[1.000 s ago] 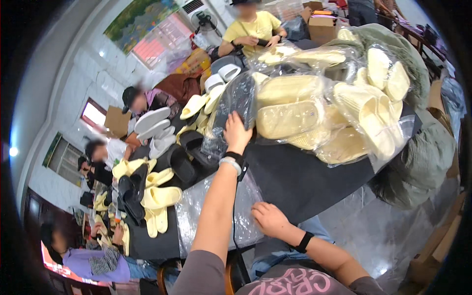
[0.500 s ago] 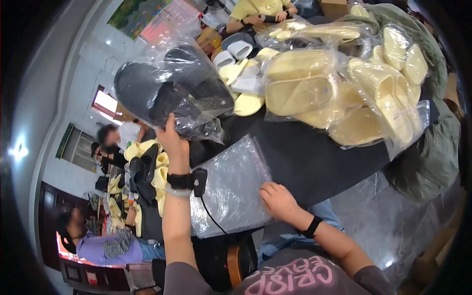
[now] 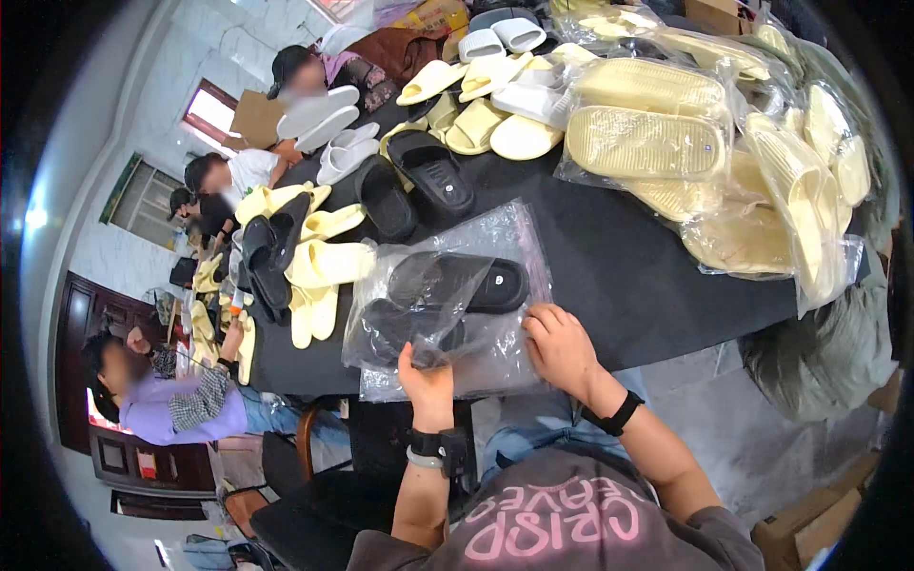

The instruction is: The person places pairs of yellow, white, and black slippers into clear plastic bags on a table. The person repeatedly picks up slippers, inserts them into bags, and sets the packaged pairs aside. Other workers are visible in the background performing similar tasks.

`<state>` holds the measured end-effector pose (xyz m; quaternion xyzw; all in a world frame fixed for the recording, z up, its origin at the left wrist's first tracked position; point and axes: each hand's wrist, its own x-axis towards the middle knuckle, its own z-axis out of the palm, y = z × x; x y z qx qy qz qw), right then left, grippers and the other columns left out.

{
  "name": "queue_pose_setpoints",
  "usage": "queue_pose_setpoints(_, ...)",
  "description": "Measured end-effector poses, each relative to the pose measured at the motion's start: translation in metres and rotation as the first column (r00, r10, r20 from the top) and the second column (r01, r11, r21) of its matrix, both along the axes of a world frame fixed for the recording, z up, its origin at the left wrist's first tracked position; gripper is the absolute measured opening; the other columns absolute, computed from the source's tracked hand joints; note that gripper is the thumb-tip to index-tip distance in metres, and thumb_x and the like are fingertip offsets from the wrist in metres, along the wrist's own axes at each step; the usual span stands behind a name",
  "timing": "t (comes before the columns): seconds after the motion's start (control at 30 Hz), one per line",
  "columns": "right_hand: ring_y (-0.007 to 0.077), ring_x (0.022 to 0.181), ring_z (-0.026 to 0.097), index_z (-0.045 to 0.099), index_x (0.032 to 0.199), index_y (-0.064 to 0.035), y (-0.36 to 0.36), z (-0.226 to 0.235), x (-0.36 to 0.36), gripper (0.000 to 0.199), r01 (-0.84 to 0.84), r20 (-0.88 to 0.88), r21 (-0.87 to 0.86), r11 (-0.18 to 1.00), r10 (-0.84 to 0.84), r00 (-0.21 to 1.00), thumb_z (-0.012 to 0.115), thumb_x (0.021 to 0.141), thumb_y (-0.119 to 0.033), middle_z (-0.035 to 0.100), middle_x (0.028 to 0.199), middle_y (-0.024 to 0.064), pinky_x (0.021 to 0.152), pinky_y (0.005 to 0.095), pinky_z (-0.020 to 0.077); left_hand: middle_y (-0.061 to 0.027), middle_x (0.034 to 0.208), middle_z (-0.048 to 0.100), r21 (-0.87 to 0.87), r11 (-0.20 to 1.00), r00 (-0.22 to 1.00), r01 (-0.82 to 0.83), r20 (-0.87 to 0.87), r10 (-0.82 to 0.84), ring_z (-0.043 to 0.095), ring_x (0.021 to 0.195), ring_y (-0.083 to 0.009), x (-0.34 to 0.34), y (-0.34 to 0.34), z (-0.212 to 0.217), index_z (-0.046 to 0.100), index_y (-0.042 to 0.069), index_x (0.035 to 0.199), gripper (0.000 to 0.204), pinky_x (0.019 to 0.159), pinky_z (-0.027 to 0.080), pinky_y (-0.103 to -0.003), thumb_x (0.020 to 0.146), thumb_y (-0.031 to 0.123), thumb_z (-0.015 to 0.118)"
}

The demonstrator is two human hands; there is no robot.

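Note:
A pair of black slide slippers [image 3: 457, 283] lies in a clear plastic bag [image 3: 381, 285] over flat clear bags [image 3: 535, 238] at the table's near edge. My left hand [image 3: 428, 388] grips the bag's near side, thumb on top and the other fingers mostly hidden under it. At the right edge of the flat bags, my right hand [image 3: 564, 350] has its fingers curled and closed on the plastic. Beyond the bag stand two loose black slides [image 3: 433, 171].
Bagged yellow slippers [image 3: 647, 143] are heaped at the right of the black table [image 3: 619, 276]. Loose yellow slippers [image 3: 324, 262] and white slides [image 3: 345, 152] lie to the left and far side. Several people sit along the table; one wears a purple top [image 3: 200, 404].
My left hand has brought the bagged black slippers down from the upper left onto the flat bags. My right hand stays at their edge. The view has shifted, showing more slippers and people.

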<state>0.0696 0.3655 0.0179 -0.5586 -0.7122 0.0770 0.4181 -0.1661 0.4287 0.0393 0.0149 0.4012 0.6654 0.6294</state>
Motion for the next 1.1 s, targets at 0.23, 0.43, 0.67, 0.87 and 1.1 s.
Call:
queue_pose_setpoints(0.23, 0.0326, 0.114, 0.054, 0.055, 0.106, -0.0009, 0.002, -0.005, -0.001, 0.032, 0.027, -0.032, -0.036, 0.999, -0.028, 0.999, 0.066, 0.076, -0.006, 0.057, 0.117, 0.0157, 0.094, 0.0422, 0.0447, -0.0127, 0.113, 0.067, -0.026, 0.961, 0.951, 0.276, 0.152, -0.269, 0.062, 0.106, -0.0272, -0.014, -0.021, 0.004, 0.06, 0.001, 0.109, 0.019, 0.096, 0.047, -0.046, 0.095, 0.013, 0.054)
queue_pose_setpoints(0.43, 0.0391, 0.106, 0.059, 0.044, 0.127, 0.0016, 0.003, -0.003, -0.002, 0.054, 0.039, -0.453, -0.116, 0.992, -0.088, 0.887, 0.068, 0.079, -0.001, 0.058, 0.114, 0.0224, 0.091, 0.0437, 0.0487, -0.0163, 0.115, 0.066, 0.182, 0.867, 0.843, 0.464, 0.21, -0.496, 0.06, 0.115, -0.0316, 0.009, -0.043, 0.024, 0.061, 0.0, 0.109, 0.017, 0.103, 0.046, -0.049, 0.094, 0.006, 0.056)
queue_pose_setpoints(0.67, 0.0354, 0.105, 0.062, 0.061, 0.116, -0.0042, 0.008, 0.016, 0.022, 0.032, -0.062, -0.322, -0.174, 0.983, 0.002, 0.947, 0.064, 0.084, 0.0, 0.059, 0.117, 0.0185, 0.088, 0.0396, 0.0507, -0.0189, 0.126, 0.06, -0.056, 0.58, 0.284, 0.813, -0.83, -0.479, 0.057, 0.119, -0.0295, -0.012, -0.073, 0.02, 0.064, -0.002, 0.114, 0.027, 0.104, 0.043, -0.041, 0.091, 0.012, 0.066)
queue_pose_setpoints(0.87, 0.0329, 0.088, 0.066, 0.066, 0.093, -0.0026, 0.03, 0.047, 0.029, 0.009, -0.036, -0.201, -0.191, 0.981, -0.003, 0.98, 0.064, 0.084, -0.003, 0.066, 0.094, 0.0146, 0.077, 0.0393, 0.0526, -0.011, 0.099, 0.072, -0.207, 0.739, -0.143, 0.641, -0.978, -0.151, 0.066, 0.093, -0.0248, -0.061, -0.076, 0.045, 0.072, 0.003, 0.102, 0.017, 0.083, 0.051, -0.033, 0.086, 0.011, 0.071)
queue_pose_setpoints(1.1, 0.0298, 0.109, 0.061, 0.072, 0.097, -0.0074, 0.039, 0.047, 0.061, 0.027, 0.056, 0.396, -0.086, 0.995, -0.017, 0.918, 0.057, 0.077, 0.004, 0.066, 0.11, 0.0096, 0.088, 0.0419, 0.0494, -0.0131, 0.124, 0.062, 0.062, 0.892, -0.233, 0.448, -0.955, 0.183, 0.059, 0.114, -0.0211, -0.123, -0.04, 0.047, 0.061, -0.003, 0.119, 0.024, 0.097, 0.045, -0.031, 0.097, 0.006, 0.057)
